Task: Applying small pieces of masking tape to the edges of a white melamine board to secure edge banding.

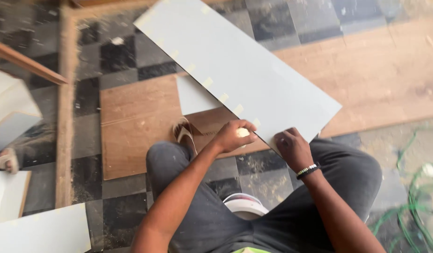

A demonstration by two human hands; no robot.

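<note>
Holding a long pale grey board (244, 70) w/ both hands, seen from above, seated low on a white stool (244, 206) w/ knees spread. Left hand (233, 136) curled shut at board's long near edge, fingers wrapped round a small pale piece (243, 132), prob tape or edging, can't tell which. Right hand (293, 149) pressed down on board's near corner, fingers bent, palm down, nothing enclosed in that grip; black-and-white bracelet (307, 170) at the wrist. Board runs diagonally from upper left to lower right, near corner just above the lap, resting partly over a brown plywood sheet (136, 126) on the floor. Row of small pale yellow tape tabs (223, 97) spaced along board's left long edge, ending close to left hand. Smaller grey offcut (195, 96) tucked under board, lying on the plywood. Foot in a sandal (183, 133) just left of left hand, on the plywood. Bigger wood sheet (389, 70) at upper right, beyond board. Checkered dark/grey floor tiles (118, 56) w/ sawdust. Wooden frame post (65, 103) standing vertically at left. White panels (38, 232) at lower left. Green hose or cord (413, 201) looped at lower right
</note>
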